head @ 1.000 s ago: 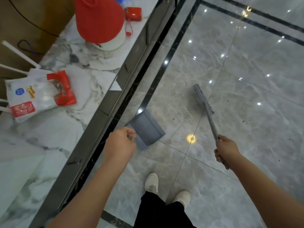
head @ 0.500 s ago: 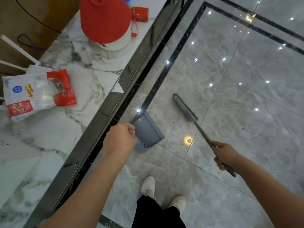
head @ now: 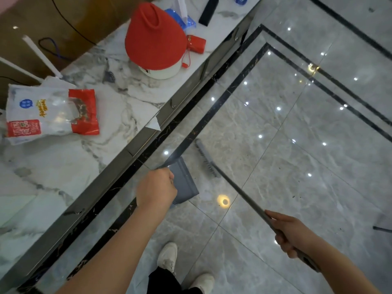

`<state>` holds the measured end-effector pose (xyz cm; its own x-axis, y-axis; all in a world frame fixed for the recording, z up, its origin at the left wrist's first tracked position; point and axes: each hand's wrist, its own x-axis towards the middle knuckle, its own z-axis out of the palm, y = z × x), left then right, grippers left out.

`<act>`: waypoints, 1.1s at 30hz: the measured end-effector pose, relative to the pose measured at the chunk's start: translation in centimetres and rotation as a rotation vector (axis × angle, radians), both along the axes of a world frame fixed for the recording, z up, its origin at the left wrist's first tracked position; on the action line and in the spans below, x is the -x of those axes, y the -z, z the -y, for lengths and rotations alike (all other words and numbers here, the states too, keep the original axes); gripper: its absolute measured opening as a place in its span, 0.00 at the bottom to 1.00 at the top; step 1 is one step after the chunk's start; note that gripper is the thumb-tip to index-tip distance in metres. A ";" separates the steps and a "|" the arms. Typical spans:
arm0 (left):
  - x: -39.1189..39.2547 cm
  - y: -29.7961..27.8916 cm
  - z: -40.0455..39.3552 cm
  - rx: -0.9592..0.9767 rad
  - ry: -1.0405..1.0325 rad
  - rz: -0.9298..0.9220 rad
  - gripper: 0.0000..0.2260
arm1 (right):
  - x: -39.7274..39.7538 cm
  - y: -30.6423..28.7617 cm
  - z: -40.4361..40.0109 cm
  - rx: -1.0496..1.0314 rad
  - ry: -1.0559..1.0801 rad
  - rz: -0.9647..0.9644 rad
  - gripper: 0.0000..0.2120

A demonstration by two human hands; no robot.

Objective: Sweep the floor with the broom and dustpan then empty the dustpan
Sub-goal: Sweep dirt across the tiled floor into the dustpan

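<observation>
A grey dustpan (head: 184,183) rests on the grey tiled floor (head: 297,166) close to the marble counter, partly hidden behind my left hand (head: 156,189), which is shut on its upright handle. My right hand (head: 290,234) grips the long grey handle of the broom (head: 206,158). The broom head lies on the floor just right of the dustpan's open side, almost touching it. Small dark specks of dirt are scattered over the tiles to the right.
A marble counter (head: 63,166) runs along the left, carrying a red-lidded white container (head: 157,39), a snack bag (head: 51,113) and a small red pouch (head: 196,44). My white shoes (head: 167,256) stand below the dustpan. A dark object (head: 381,229) pokes in at the right edge.
The broom head has swept leftward across the floor, from well right of the dustpan to right beside it. The dustpan and my left hand have stayed about where they were.
</observation>
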<state>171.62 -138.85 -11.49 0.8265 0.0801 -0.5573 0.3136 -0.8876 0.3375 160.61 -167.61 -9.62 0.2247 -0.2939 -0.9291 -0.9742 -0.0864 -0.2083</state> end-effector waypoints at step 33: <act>-0.2 0.1 -0.3 0.002 0.041 -0.010 0.09 | 0.3 0.4 -4.1 -0.138 0.078 -0.091 0.17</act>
<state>171.78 -138.55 -11.57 0.8235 0.0457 -0.5654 0.2806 -0.8991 0.3360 160.35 -163.49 -10.02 0.1198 -0.1752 -0.9772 -0.9922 0.0136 -0.1241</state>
